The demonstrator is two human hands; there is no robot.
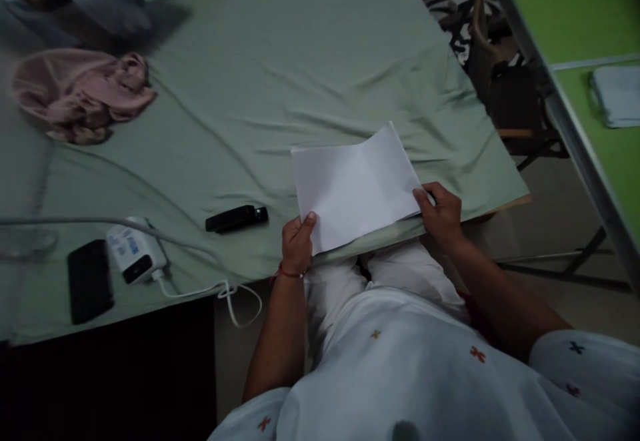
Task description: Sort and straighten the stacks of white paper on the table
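Observation:
A white paper stack (357, 187), apparently a few sheets, lies tilted at the table's front edge, with a faint crease toward its right side. My left hand (298, 244) grips its lower left edge, thumb on top and fingers underneath. On the right edge, my right hand (440, 214) pinches the sheets the same way. To the left of my left hand lies a black stapler (237, 219), touched by neither hand.
A green cloth covers the table (260, 94). At the left are a black phone (90, 281), a white device (136, 251) with a cable, and a crumpled pink cloth (85, 94). A lime-green table (590, 14) bearing a folded white item (617, 96) stands at right.

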